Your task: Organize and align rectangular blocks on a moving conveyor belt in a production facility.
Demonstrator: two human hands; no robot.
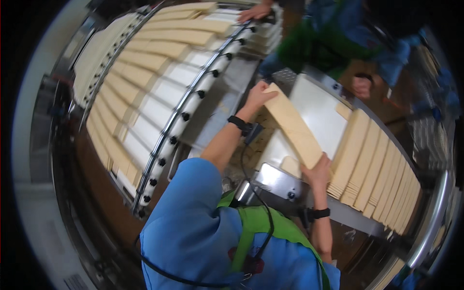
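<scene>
A long, flat, pale-yellow strip [294, 126] is held slantwise between my two hands. My left hand [259, 96] grips its far left end, thumb on top. At the near right end, my right hand [318, 171] is closed on the strip's edge. The strip is over a white work surface [316, 107], and I cannot tell whether its underside touches it. To the right of my right hand, a row of similar strips [374, 166] stands packed side by side. A small pale offcut [291, 166] lies just left of my right hand.
On the left, a wide conveyor [154, 123] carries several similar strips; a metal rail [186, 94] with black knobs edges it. A co-worker's hand [255, 12] is at its far end. Another hand [362, 86] shows beyond the white surface. A metal tube [432, 217] curves at right.
</scene>
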